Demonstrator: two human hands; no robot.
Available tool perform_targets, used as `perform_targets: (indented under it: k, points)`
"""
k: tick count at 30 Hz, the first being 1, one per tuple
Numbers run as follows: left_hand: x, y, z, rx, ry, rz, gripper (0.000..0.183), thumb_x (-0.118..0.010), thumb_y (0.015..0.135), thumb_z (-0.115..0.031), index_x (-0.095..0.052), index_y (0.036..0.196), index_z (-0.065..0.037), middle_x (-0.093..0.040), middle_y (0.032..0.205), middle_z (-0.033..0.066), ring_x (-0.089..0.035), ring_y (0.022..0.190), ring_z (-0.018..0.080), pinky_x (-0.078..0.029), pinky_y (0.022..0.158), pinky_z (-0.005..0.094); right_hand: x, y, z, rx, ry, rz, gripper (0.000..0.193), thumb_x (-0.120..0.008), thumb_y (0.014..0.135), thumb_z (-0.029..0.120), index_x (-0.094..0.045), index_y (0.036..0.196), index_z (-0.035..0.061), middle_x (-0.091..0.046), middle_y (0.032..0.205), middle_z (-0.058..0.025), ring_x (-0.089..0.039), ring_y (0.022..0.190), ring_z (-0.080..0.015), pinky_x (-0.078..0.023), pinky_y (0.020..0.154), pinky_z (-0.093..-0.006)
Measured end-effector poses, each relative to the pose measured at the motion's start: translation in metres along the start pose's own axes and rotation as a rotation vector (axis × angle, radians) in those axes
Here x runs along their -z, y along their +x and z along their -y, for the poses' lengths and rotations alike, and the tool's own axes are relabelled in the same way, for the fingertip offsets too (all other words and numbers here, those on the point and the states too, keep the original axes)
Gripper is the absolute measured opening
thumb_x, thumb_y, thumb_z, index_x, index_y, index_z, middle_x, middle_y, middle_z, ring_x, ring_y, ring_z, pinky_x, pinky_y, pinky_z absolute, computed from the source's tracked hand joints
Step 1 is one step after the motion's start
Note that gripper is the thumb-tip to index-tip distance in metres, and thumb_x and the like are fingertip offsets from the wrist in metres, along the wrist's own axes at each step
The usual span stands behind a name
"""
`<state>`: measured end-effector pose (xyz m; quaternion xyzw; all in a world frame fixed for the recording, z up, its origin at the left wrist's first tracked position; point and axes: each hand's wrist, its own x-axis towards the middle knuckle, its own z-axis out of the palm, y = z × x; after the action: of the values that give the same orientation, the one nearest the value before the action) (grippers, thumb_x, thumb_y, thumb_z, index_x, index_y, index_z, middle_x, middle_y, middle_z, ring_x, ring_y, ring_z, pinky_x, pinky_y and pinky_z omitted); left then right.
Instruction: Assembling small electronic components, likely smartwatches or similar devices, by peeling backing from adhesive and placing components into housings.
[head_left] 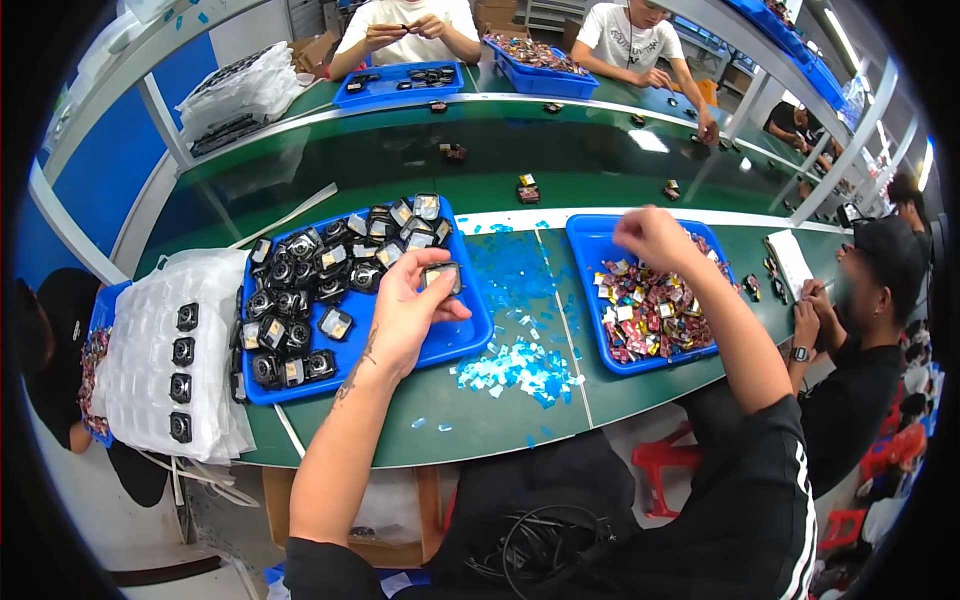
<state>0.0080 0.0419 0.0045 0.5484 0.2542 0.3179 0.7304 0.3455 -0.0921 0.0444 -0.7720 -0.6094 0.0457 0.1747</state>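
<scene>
My left hand [408, 310] grips a small black square camera-like housing [442, 276] between thumb and fingers, over the right part of a blue tray [420, 352]. That tray is heaped with similar black housings [302, 270], several with round lens-like fronts. My right hand [652, 238] hovers over the far left part of a second blue tray [584, 240], its fingers curled together and blurred. Whatever it may hold cannot be made out. Small reddish-brown parts with yellow and white patches [650, 312] fill this second tray.
Blue and white film scraps [525, 370] lie between the trays. White plastic blister trays [150, 350] stack at left, some pockets holding housings. Beyond runs a green conveyor belt [380, 165] carrying scattered parts. Co-workers sit across it and at right, beside a white box [789, 262].
</scene>
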Motion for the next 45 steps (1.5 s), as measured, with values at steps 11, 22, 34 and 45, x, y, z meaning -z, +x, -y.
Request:
perform_targets:
  k: [11,22,34,45]
  points:
    - [-0.014,-0.008,0.008,0.078,-0.264,-0.019,0.03,-0.065,0.085,0.0,-0.057,0.114,-0.005,-0.065,0.095,0.006,-0.063,0.08,0.0143,-0.052,0.075,0.0273,0.0,-0.042,0.024,0.197,-0.049,0.061,0.017,-0.072,0.076,0.01,-0.066,0.089,0.0016,-0.066,0.088,-0.0147,-0.064,0.084,-0.0337,-0.051,0.077,-0.0414]
    - [-0.011,-0.01,0.008,0.053,-0.313,0.068,0.032,-0.057,0.093,-0.005,-0.054,0.124,-0.006,-0.061,0.102,0.0076,-0.06,0.078,0.0128,-0.052,0.077,0.0303,-0.007,-0.053,0.027,-0.037,-0.184,0.053,0.013,-0.07,0.077,0.011,-0.065,0.084,0.0008,-0.066,0.083,-0.0144,-0.064,0.081,-0.0343,-0.05,0.073,-0.042]
    - [-0.016,-0.012,0.013,-0.011,-0.006,0.172,0.018,-0.063,0.091,-0.012,-0.065,0.105,-0.002,-0.062,0.095,0.0023,-0.058,0.083,0.0083,-0.049,0.075,0.0246,-0.006,-0.076,0.023,-0.201,0.487,0.143,0.006,-0.065,0.082,0.003,-0.063,0.084,-0.0017,-0.061,0.072,-0.0018,-0.058,0.068,-0.0109,-0.047,0.063,-0.0261]
    - [-0.033,-0.028,0.003,-0.246,0.336,0.278,0.028,-0.068,0.085,-0.009,-0.068,0.113,-0.007,-0.048,0.113,0.0045,-0.052,0.096,0.0114,-0.047,0.079,0.0226,-0.004,-0.09,0.121,-0.01,0.626,-0.076,0.008,-0.066,0.084,0.002,-0.065,0.092,-0.0021,-0.065,0.083,-0.0036,-0.06,0.076,-0.0087,-0.049,0.069,-0.024]
